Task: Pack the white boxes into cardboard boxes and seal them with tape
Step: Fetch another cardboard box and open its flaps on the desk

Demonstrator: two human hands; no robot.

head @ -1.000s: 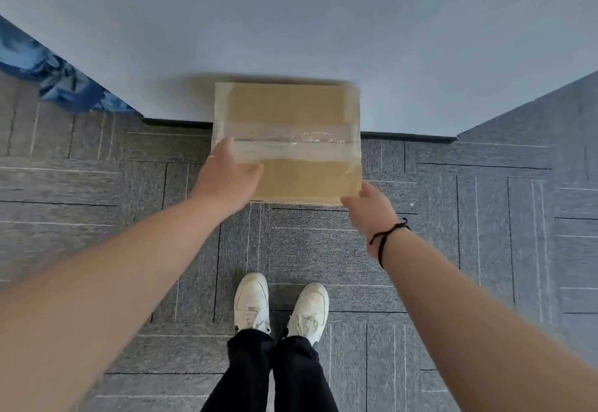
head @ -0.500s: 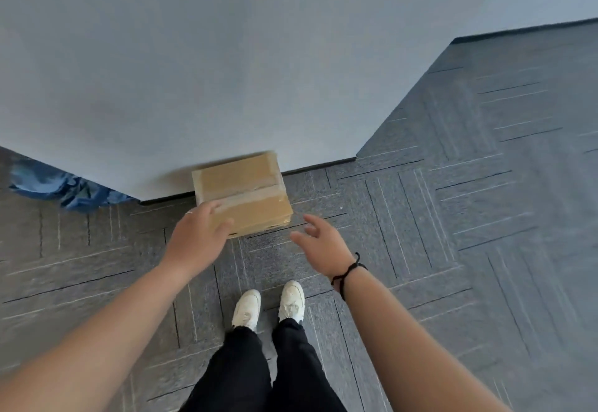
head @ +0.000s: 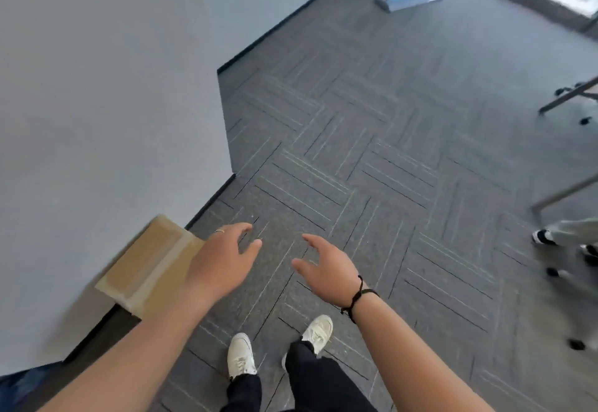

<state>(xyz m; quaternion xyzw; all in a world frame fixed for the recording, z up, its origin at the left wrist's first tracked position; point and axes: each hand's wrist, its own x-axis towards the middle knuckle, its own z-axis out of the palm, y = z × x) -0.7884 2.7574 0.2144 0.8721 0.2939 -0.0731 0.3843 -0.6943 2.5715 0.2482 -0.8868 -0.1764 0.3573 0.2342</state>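
— Two hands in front of us, both holding nothing. Our left hand (head: 223, 261) floats above the floor (head: 404, 185), its grip wide, fingers loosely spread, a ring on one finger.

— And our right hand (head: 326, 267)?

— Also wide in its grip, fingers relaxed, a black cord at the wrist. It hangs at about three o'clock from the left, apart from it.

— Where do we see the box (head: 152, 266)?

— At nine o'clock from our left hand, down on the floor against the wall (head: 97, 104). It is closed, with a strip of clear tape (head: 158, 269) running along its top. Our left wrist hides its near corner; we cannot tell whether they touch.

— Anything else?

— Our white shoes (head: 241, 355) at six o'clock, and someone else's feet (head: 543, 237) at the right edge, beside metal legs.
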